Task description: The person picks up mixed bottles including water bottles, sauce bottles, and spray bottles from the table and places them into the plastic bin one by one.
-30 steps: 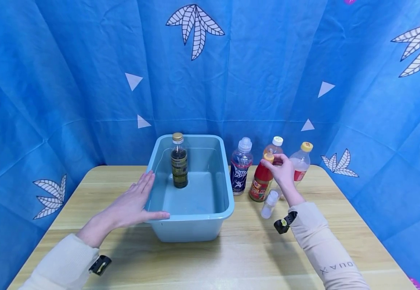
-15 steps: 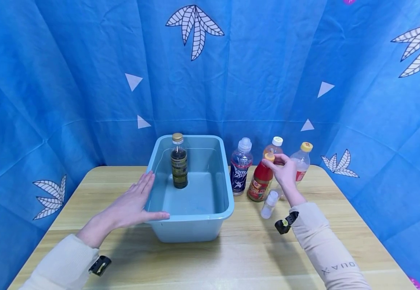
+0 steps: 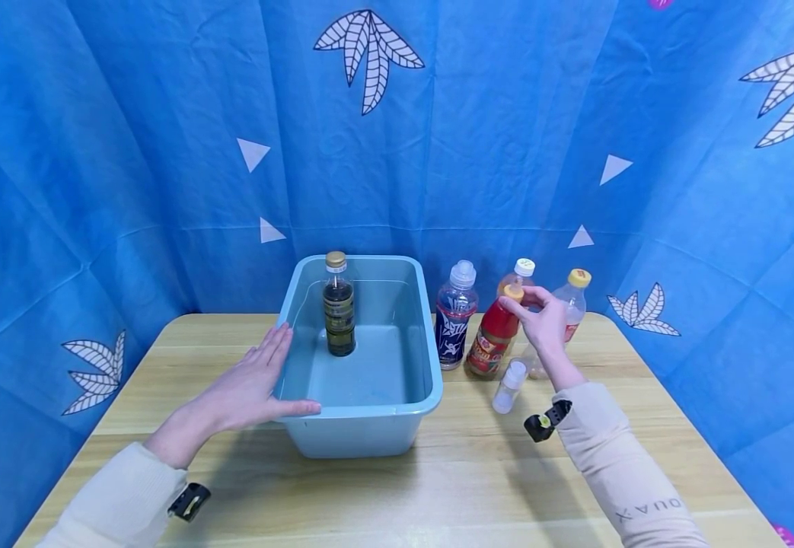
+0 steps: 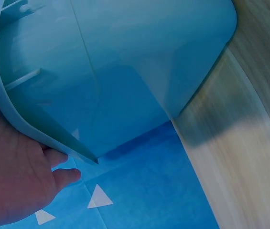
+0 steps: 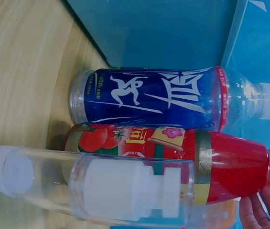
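My right hand [image 3: 543, 323] pinches a red ketchup bottle [image 3: 487, 350] by its neck, just below the orange cap. The bottle leans, its top toward the right. In the right wrist view, tomatoes show on its label [image 5: 94, 139], partly behind a small clear pump bottle [image 5: 125, 186]. My left hand [image 3: 246, 388] rests on the left front corner of a light blue tub [image 3: 432, 384], fingers extended along the rim and thumb on the front edge. Inside the tub, toward its left side, a dark bottle with a gold cap [image 3: 339, 312] stands upright.
Between the tub and the ketchup stands a blue-labelled drink bottle [image 3: 454, 323]. Behind my right hand are a white-capped orange bottle [image 3: 524, 269] and a yellow-capped clear bottle [image 3: 577, 293]. A blue curtain [image 3: 506, 152] hangs behind the wooden table [image 3: 479, 487].
The ketchup bottle leans more, with its base shifted slightly left and its cap slightly right. My right hand has moved a little right with it. The left hand stays on the tub.
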Available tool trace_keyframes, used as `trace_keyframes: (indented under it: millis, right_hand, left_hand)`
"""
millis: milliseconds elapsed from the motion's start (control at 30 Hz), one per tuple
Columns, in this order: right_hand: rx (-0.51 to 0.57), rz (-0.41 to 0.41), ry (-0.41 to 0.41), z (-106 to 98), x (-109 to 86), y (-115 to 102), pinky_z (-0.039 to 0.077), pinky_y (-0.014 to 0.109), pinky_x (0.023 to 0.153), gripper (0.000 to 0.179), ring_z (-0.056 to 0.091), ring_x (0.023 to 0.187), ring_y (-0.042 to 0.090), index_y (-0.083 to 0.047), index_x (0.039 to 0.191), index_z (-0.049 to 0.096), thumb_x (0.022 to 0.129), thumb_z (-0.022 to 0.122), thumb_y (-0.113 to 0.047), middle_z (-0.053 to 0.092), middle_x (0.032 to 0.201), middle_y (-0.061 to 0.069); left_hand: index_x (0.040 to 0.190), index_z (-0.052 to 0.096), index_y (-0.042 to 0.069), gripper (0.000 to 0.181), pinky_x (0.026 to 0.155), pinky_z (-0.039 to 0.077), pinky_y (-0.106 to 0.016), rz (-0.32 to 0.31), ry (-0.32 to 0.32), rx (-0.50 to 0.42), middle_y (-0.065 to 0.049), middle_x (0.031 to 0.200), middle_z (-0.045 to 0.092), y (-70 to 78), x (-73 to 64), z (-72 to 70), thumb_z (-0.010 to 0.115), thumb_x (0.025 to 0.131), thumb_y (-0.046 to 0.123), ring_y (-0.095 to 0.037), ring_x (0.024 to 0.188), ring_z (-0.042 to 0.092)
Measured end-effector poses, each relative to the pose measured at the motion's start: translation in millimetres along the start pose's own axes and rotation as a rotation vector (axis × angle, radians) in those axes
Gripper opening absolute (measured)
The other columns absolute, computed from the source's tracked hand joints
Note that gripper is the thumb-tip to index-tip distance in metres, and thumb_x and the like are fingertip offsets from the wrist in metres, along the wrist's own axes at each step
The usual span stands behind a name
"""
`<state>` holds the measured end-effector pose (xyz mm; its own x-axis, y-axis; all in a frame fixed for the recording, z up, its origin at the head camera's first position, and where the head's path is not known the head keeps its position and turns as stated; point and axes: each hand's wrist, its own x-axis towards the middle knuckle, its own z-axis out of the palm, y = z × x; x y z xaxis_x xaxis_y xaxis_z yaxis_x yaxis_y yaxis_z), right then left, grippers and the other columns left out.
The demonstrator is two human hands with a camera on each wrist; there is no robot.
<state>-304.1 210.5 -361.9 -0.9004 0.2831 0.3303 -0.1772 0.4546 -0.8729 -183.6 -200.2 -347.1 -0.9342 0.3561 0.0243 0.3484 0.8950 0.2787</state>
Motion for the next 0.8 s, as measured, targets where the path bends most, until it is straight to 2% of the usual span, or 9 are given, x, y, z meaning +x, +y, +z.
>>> trace_keyframes:
  millis: [100,233,333,367,433,500,600,800]
  right_hand:
    - [-0.008,-0.017,-0.005,-3,-1.3,-4,0.044,0.019,0.068,0.045,0.055,0.086,0.016,-0.003,0.107,0.061,0.074,0.070,-0.032,0.062,0.099,0.015]
    - [0.000,-0.021,-0.014,-5,3.9,-2,0.044,0.029,0.075,0.045,0.054,0.091,0.021,-0.004,0.108,0.061,0.074,0.070,-0.033,0.061,0.100,0.014]
    - [0.078,-0.054,-0.021,-4,22.9,26,0.044,0.032,0.073,0.045,0.054,0.090,0.018,-0.011,0.105,0.064,0.068,0.075,-0.034,0.063,0.096,0.008]
    - [0.123,-0.079,-0.023,-4,31.6,39,0.044,0.030,0.071,0.045,0.054,0.089,0.015,-0.013,0.104,0.065,0.066,0.077,-0.034,0.064,0.095,0.005]
    - [0.136,-0.080,-0.023,-5,35.9,43,0.044,0.031,0.073,0.046,0.055,0.089,0.015,-0.015,0.103,0.066,0.064,0.078,-0.035,0.064,0.094,0.003]
    - [0.123,-0.089,-0.012,-7,31.0,34,0.044,0.031,0.074,0.046,0.055,0.090,0.016,-0.014,0.104,0.066,0.065,0.077,-0.036,0.064,0.095,0.005]
    - [0.011,-0.046,0.001,-14,9.0,-6,0.043,0.035,0.077,0.047,0.054,0.094,0.021,-0.009,0.107,0.063,0.071,0.071,-0.038,0.063,0.100,0.010]
    - [-0.016,-0.036,-0.001,-23,-6.7,-34,0.044,0.021,0.067,0.048,0.054,0.091,0.015,-0.008,0.109,0.063,0.073,0.070,-0.038,0.063,0.098,0.007]
  left_hand:
    - [0.140,0.005,-0.003,0.115,0.101,0.015,-0.055,0.000,0.000,-0.002,-0.019,0.146,0.001,0.0,0.0,0.0,0.046,0.067,0.076,-0.035,0.132,0.004]
    - [0.140,0.006,-0.003,0.114,0.101,0.014,-0.055,0.001,-0.001,-0.006,-0.019,0.146,0.001,0.2,0.0,-0.1,0.046,0.068,0.075,-0.035,0.132,0.004]
    - [0.140,0.005,-0.003,0.114,0.102,0.014,-0.055,0.002,0.000,-0.006,-0.019,0.146,0.001,0.2,0.3,-0.1,0.046,0.068,0.075,-0.035,0.132,0.004]
    - [0.140,0.005,-0.003,0.114,0.102,0.014,-0.055,0.002,-0.001,-0.005,-0.020,0.146,0.001,0.2,0.4,-0.1,0.046,0.068,0.075,-0.035,0.132,0.004]
    - [0.140,0.005,-0.003,0.114,0.102,0.014,-0.055,0.004,-0.001,-0.005,-0.019,0.146,0.001,0.1,0.6,-0.3,0.046,0.067,0.075,-0.035,0.132,0.004]
    - [0.140,0.006,-0.003,0.115,0.102,0.014,-0.055,0.004,0.000,-0.007,-0.019,0.146,0.002,0.2,0.7,-0.7,0.046,0.067,0.075,-0.035,0.132,0.004]
    - [0.140,0.006,-0.003,0.115,0.102,0.014,-0.055,0.003,-0.003,-0.012,-0.019,0.146,0.002,0.2,0.8,-1.1,0.046,0.067,0.075,-0.035,0.132,0.004]
    - [0.140,0.005,-0.003,0.115,0.102,0.014,-0.055,0.005,-0.006,-0.012,-0.019,0.146,0.002,-0.1,0.8,-0.9,0.046,0.067,0.075,-0.035,0.132,0.004]
